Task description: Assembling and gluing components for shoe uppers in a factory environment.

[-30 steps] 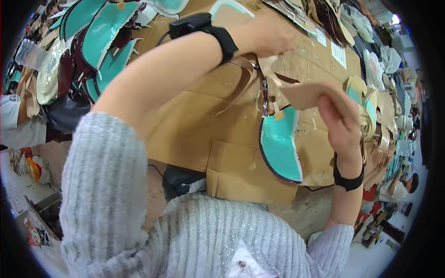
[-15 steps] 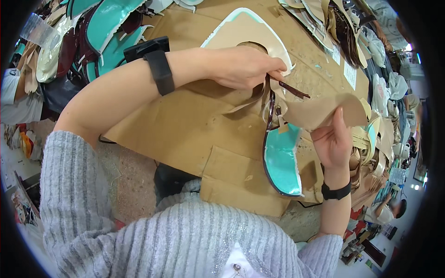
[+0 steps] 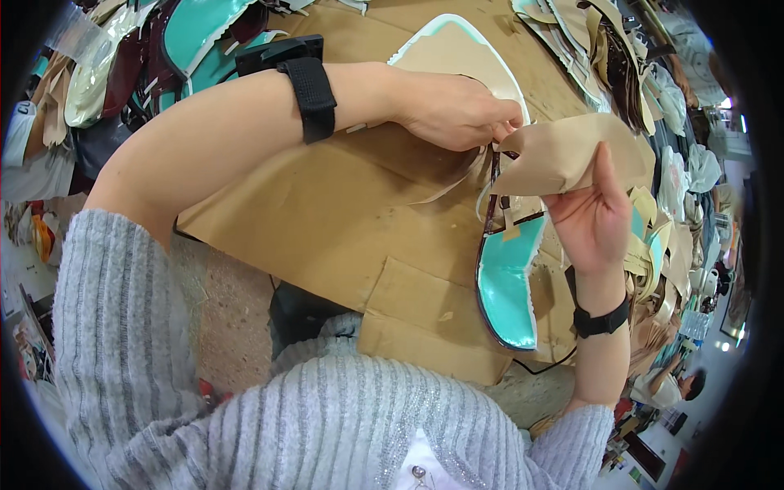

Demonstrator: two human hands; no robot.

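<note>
My left hand reaches across the cardboard with its fingers pinched at the top of a shoe upper. This upper has a dark brown glossy strap and a teal-lined part hanging toward me. In my right hand a curved beige lining piece is held between thumb and fingers. Its left end meets the fingertips of my left hand, which hide the exact contact. Beneath my left hand lies a beige piece with a white and teal edge.
A cardboard sheet covers the table. Teal-lined uppers are heaped at the far left. Stacks of beige and brown pieces stand at the far right, with more beige pieces beside my right wrist. Another person is at the right.
My right hand has raised the beige piece and brought it to my left fingertips, where it now covers the loose strap end. My left hand has shifted slightly right with the upper.
</note>
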